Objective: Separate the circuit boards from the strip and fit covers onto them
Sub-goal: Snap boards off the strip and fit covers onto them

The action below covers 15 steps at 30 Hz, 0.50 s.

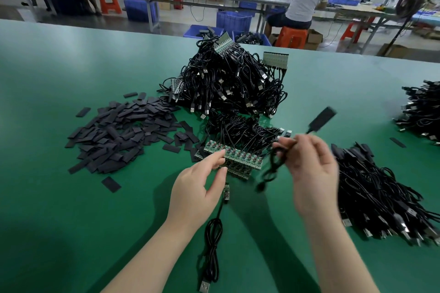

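1. Done, judged from layout: heap of covered cables (373,188) lies right of the work spot; a further heap (421,112) sits at the far right table edge.
2. Right hand (309,173) has fingers curled round a cable (273,164); its covered board end (321,118) sticks up, blurred. Likely heading for the done heap.
3. Left hand (197,188) rests fingertips on the near circuit board strip (233,157), fingers fairly straight; pinch or mere touch, cannot tell.
4. One separated board with cable (214,228) lies below the left hand, bare, not yet covered.
5. Left to do: large tangle of strips and cables (228,81); loose black covers (123,131) at left are plentiful. Task looks well short of finished.
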Each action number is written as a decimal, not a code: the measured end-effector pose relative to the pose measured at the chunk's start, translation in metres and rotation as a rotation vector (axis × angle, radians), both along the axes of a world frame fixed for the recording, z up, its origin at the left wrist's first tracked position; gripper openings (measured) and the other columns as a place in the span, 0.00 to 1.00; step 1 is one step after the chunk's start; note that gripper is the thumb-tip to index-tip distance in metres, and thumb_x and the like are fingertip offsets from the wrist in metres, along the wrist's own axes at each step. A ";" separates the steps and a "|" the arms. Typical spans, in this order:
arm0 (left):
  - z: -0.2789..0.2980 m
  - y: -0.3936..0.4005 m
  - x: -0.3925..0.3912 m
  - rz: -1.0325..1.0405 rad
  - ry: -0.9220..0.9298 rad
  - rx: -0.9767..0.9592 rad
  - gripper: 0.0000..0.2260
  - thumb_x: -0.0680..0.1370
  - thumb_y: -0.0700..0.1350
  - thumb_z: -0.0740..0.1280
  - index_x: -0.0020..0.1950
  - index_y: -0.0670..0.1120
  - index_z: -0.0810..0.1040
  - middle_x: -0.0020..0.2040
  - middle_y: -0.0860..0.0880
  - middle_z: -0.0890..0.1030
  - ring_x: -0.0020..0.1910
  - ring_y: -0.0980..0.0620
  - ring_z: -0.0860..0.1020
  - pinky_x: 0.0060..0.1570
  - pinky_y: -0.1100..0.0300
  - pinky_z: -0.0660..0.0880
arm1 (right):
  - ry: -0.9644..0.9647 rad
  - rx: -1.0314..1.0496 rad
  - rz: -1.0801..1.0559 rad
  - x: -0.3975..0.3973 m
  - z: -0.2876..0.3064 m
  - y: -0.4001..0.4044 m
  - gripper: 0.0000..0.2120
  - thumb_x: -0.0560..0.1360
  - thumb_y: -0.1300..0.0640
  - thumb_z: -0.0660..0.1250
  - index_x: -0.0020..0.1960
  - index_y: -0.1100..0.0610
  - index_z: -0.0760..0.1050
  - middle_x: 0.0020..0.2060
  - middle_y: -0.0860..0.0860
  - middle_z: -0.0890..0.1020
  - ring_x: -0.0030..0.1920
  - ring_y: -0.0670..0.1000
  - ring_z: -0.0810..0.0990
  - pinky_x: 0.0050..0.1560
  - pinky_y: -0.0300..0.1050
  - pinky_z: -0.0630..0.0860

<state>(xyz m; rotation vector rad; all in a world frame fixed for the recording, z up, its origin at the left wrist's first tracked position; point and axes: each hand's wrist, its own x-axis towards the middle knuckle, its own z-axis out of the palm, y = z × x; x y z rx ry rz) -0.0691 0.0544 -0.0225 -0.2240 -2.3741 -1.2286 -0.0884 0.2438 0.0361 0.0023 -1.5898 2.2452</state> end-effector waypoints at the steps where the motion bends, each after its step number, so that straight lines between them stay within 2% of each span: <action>1: -0.001 0.000 -0.001 0.001 -0.008 -0.002 0.17 0.79 0.51 0.63 0.68 0.55 0.75 0.54 0.63 0.81 0.53 0.67 0.77 0.46 0.70 0.72 | 0.039 0.045 -0.081 0.000 0.007 0.015 0.09 0.78 0.56 0.68 0.41 0.48 0.81 0.37 0.50 0.86 0.40 0.50 0.84 0.44 0.40 0.80; 3: -0.003 0.000 -0.001 0.004 -0.031 -0.025 0.17 0.79 0.44 0.66 0.67 0.54 0.75 0.53 0.62 0.81 0.49 0.66 0.77 0.42 0.69 0.72 | 0.050 0.296 -0.292 0.001 0.017 0.047 0.06 0.78 0.51 0.68 0.43 0.46 0.81 0.35 0.47 0.84 0.37 0.46 0.82 0.40 0.34 0.78; 5: -0.003 0.000 -0.002 0.000 -0.049 -0.034 0.17 0.78 0.41 0.67 0.66 0.54 0.76 0.52 0.62 0.81 0.51 0.64 0.77 0.46 0.63 0.75 | -0.043 0.655 -0.458 -0.001 0.018 0.075 0.07 0.77 0.46 0.66 0.45 0.47 0.81 0.35 0.46 0.84 0.36 0.42 0.80 0.38 0.32 0.76; 6: -0.003 0.001 -0.003 -0.005 -0.060 -0.039 0.17 0.78 0.41 0.67 0.66 0.54 0.77 0.52 0.62 0.81 0.50 0.63 0.78 0.46 0.62 0.75 | -0.118 0.846 -0.516 -0.003 0.014 0.087 0.08 0.77 0.47 0.66 0.46 0.48 0.81 0.37 0.47 0.84 0.37 0.44 0.81 0.39 0.36 0.76; 8: -0.002 0.002 -0.003 -0.017 -0.083 -0.066 0.16 0.78 0.42 0.66 0.65 0.54 0.78 0.51 0.62 0.81 0.45 0.62 0.78 0.41 0.68 0.71 | -0.277 1.178 -0.587 -0.009 0.005 0.106 0.08 0.79 0.52 0.66 0.51 0.53 0.82 0.42 0.54 0.85 0.42 0.56 0.81 0.41 0.46 0.76; 10: -0.003 0.003 -0.002 -0.019 -0.098 -0.087 0.15 0.78 0.42 0.66 0.64 0.55 0.79 0.49 0.62 0.81 0.40 0.64 0.76 0.36 0.73 0.66 | -0.437 1.437 -0.543 -0.011 -0.005 0.115 0.11 0.79 0.56 0.66 0.58 0.57 0.82 0.48 0.60 0.84 0.48 0.63 0.79 0.45 0.53 0.77; 12: -0.003 0.002 -0.002 -0.014 -0.108 -0.089 0.14 0.79 0.43 0.66 0.63 0.55 0.80 0.48 0.62 0.81 0.42 0.68 0.75 0.37 0.75 0.66 | -0.536 1.587 -0.514 -0.010 -0.011 0.113 0.15 0.77 0.57 0.68 0.63 0.56 0.80 0.55 0.62 0.82 0.56 0.66 0.76 0.53 0.57 0.73; 15: -0.003 0.002 -0.003 0.004 -0.128 -0.100 0.13 0.79 0.44 0.66 0.62 0.56 0.80 0.47 0.63 0.81 0.43 0.68 0.75 0.37 0.75 0.67 | -0.393 1.578 -0.572 -0.005 -0.008 0.090 0.15 0.73 0.60 0.72 0.60 0.57 0.81 0.56 0.61 0.82 0.59 0.66 0.76 0.57 0.60 0.71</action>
